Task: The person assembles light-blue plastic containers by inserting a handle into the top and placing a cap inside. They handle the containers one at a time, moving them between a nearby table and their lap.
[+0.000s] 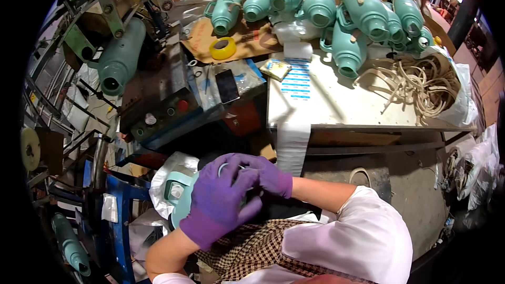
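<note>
A teal thermos flask (182,204) with a loop handle (178,184) lies tilted at my lap, its mouth end under my hands. My left hand (215,202), in a purple glove, curls over that end and covers most of it. From the right, my right hand (271,175), gloved the same, presses its bent fingers against the same end. A bit of pale rim (230,168) shows between the fingers. The fingertips partly hide one another, so any small part between them cannot be made out.
Several teal flasks (318,8) stand and lie on the white table (363,102) ahead, beside coiled beige straps (426,87). Yellow tape (222,48), a phone (227,86) and a label sheet (297,79) lie nearer. A machine holding a flask (122,55) stands left; a paper strip (293,144) hangs down.
</note>
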The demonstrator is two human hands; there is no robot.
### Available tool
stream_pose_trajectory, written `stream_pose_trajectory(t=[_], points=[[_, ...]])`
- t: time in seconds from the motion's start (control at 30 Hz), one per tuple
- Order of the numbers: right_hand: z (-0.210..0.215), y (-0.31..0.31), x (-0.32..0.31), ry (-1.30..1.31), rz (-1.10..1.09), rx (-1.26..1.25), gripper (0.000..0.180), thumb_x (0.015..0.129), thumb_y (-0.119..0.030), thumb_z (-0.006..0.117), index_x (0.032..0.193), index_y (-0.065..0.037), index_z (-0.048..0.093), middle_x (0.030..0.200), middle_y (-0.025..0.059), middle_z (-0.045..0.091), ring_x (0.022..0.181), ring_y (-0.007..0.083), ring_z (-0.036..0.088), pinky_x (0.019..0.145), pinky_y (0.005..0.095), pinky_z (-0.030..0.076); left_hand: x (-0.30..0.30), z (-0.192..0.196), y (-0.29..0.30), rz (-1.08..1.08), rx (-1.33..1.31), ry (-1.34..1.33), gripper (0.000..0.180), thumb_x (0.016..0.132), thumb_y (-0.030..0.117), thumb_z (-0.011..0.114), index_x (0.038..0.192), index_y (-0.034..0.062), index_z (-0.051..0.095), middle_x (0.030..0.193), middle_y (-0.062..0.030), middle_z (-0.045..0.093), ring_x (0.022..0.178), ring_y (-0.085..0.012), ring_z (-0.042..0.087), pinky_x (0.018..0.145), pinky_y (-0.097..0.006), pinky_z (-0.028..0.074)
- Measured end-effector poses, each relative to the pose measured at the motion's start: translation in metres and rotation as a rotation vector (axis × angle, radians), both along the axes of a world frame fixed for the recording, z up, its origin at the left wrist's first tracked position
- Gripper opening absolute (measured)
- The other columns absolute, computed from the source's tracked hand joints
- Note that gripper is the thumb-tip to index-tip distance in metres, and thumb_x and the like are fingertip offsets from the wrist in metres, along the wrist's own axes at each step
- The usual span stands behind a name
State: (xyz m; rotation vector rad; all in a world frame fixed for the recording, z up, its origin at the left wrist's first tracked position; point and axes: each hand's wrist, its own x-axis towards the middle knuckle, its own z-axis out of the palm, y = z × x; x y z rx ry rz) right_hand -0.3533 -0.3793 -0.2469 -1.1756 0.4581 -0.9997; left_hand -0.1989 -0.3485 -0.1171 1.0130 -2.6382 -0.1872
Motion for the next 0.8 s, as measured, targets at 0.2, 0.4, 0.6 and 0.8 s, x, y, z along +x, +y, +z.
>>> stream_pose_trajectory(t=[0.2, 0.4, 0.6, 0.8], points=[[-0.031, -0.025, -0.158, 0.775, -0.735, -0.176, 0.043, 0.092, -0.018, 0.07, 0.132, -0.004, 0.06, 0.113, 0.0099, 0.071, 0.106, 0.0183, 0.066, 0.093, 0.0323, 0.052, 0.059, -0.022, 0.007, 0.224, -0.162, 0.215, 0.034, 0.068, 0.019, 0.083, 0.078, 0.003, 0.055, 0.13, -0.0177, 0.063, 0.111, -0.0371, 0.063, 0.094, -0.043, 0.052], [-0.015, -0.092, -0.432, 1.596, -1.674, 0.152, 0.102, 0.083, -0.056, 0.071, 0.157, -0.004, 0.023, 0.147, 0.0293, 0.047, 0.136, 0.0403, 0.048, 0.113, 0.044, 0.038, 0.152, 0.035, 0.032, 0.449, 0.061, 0.71, 0.029, 0.061, 0.011, 0.075, 0.066, 0.0016, 0.048, 0.131, -0.0194, 0.064, 0.111, -0.0286, 0.064, 0.099, -0.039, 0.049], [-0.057, -0.115, -0.491, 1.15, -1.528, 0.529, 0.1, 0.087, -0.026, 0.059, 0.162, -0.033, -0.007, 0.085, 0.0159, 0.068, 0.057, 0.0228, 0.06, 0.05, 0.0392, 0.048, 0.2, -0.019, 0.035, 0.251, 0.452, 1.208, 0.088, 0.072, 0.066, 0.075, 0.123, -0.0045, 0.063, 0.117, -0.0136, 0.063, 0.108, -0.0223, 0.061, 0.096, -0.035, 0.047], [-0.087, -0.129, -0.49, 0.821, -1.561, 0.632, 0.09, 0.089, -0.046, 0.06, 0.16, -0.023, 0.009, 0.1, 0.0165, 0.067, 0.067, 0.0241, 0.063, 0.052, 0.039, 0.049, 0.238, -0.092, 0.044, 0.558, 0.123, 0.678, 0.027, 0.094, 0.009, 0.055, 0.118, 0.003, 0.065, 0.12, -0.0115, 0.058, 0.107, -0.0276, 0.059, 0.095, -0.035, 0.046]])
